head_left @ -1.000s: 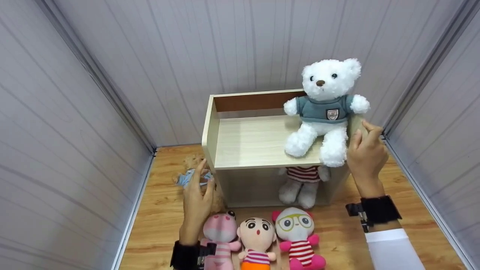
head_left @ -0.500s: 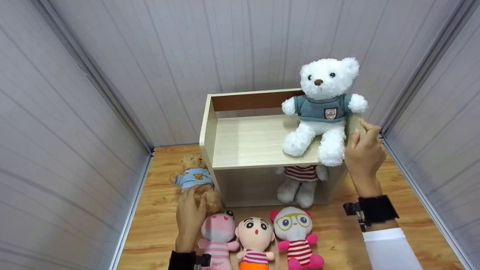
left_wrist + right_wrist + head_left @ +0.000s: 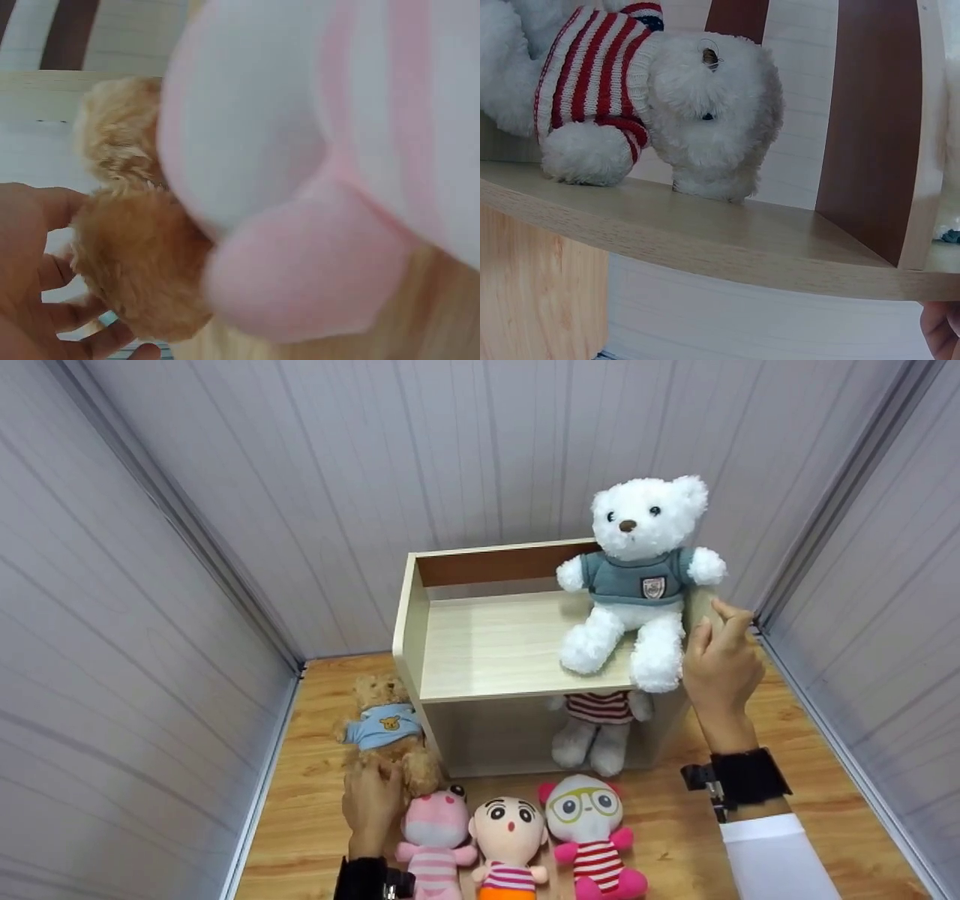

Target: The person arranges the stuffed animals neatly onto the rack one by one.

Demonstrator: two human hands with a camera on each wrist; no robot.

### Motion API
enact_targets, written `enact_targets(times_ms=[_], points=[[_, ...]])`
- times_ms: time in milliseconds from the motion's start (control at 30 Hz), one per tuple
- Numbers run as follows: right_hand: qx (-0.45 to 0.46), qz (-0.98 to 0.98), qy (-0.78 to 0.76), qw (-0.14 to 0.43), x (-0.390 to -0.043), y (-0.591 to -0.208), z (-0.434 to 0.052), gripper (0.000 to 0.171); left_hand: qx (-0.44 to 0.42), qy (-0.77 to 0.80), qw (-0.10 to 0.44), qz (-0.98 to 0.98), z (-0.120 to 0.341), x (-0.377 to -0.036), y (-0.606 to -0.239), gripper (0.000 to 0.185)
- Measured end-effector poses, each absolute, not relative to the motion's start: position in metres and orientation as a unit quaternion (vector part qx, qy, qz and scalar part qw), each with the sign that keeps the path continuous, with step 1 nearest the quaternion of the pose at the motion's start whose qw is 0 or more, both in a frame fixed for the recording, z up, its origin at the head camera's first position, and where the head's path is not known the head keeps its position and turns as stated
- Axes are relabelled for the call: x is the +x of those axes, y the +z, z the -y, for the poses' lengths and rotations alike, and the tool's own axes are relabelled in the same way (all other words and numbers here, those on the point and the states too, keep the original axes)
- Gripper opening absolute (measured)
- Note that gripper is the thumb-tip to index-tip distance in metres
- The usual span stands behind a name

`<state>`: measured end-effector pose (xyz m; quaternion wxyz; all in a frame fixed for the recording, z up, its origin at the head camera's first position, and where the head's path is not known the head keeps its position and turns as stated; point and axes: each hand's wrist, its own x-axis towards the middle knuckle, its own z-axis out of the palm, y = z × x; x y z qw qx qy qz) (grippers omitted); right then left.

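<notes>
My left hand [image 3: 373, 801] holds a foot of a brown teddy bear [image 3: 384, 727] in a light-blue top, which lies on the floor left of a small wooden shelf [image 3: 480, 649]. In the left wrist view, several fingers [image 3: 64, 315] curl about the furry foot [image 3: 142, 262]. My right hand [image 3: 724, 671] grips the front of the shelf's right side panel. Beside it, a white teddy bear [image 3: 637, 585] in a green sweater sits on the upper board. On the lower level stands another white bear [image 3: 712, 112] in a red-striped sweater; its head is hidden in the head view.
In front of the shelf lie a pink striped plush [image 3: 435, 840], a boy doll [image 3: 510, 832] with orange shorts, and a plush with yellow glasses [image 3: 589, 825]. Grey panel walls [image 3: 465, 450] enclose the wooden floor [image 3: 289, 817].
My left hand has come down from the shelf's left side to the brown bear's feet and closed there. The right hand stays at the side panel. The head view has shifted slightly.
</notes>
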<state>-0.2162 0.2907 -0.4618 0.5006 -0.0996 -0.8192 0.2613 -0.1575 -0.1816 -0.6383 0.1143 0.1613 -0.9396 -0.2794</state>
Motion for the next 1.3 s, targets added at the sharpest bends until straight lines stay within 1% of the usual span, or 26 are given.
enact_targets(times_ms=[33,200,467,633,767,967,1067,1133,1267,1300], points=[[-0.099,0.82,0.262,0.499,-0.216,-0.462,-0.29,0.028,0.168,-0.281,0.101,0.94,0.182,-0.158,-0.64,0.026],[-0.102,0.82,0.267,0.495,-0.216,-0.461,-0.288,0.028,0.193,-0.311,0.041,0.929,0.187,-0.157,-0.653,0.025],[-0.101,0.822,0.269,0.492,-0.216,-0.46,-0.285,0.029,0.207,-0.341,-0.007,0.917,0.197,-0.145,-0.678,0.053],[-0.104,0.82,0.266,0.496,-0.215,-0.459,-0.287,0.027,0.211,-0.359,-0.015,0.909,0.203,-0.142,-0.683,0.07],[-0.108,0.819,0.269,0.496,-0.214,-0.458,-0.288,0.028,0.202,-0.368,-0.027,0.907,0.207,-0.145,-0.685,0.069],[-0.11,0.821,0.274,0.489,-0.215,-0.458,-0.288,0.029,0.192,-0.367,-0.065,0.908,0.211,-0.148,-0.685,0.061],[-0.113,0.82,0.274,0.49,-0.215,-0.459,-0.288,0.029,0.191,-0.372,-0.084,0.905,0.212,-0.149,-0.685,0.063],[-0.115,0.818,0.274,0.492,-0.215,-0.459,-0.288,0.029,0.194,-0.388,-0.085,0.897,0.213,-0.149,-0.687,0.067],[-0.114,0.816,0.273,0.497,-0.215,-0.459,-0.288,0.029,0.196,-0.418,-0.049,0.886,0.215,-0.148,-0.694,0.075],[-0.113,0.816,0.272,0.497,-0.215,-0.459,-0.288,0.029,0.197,-0.42,-0.038,0.885,0.215,-0.147,-0.695,0.074]])
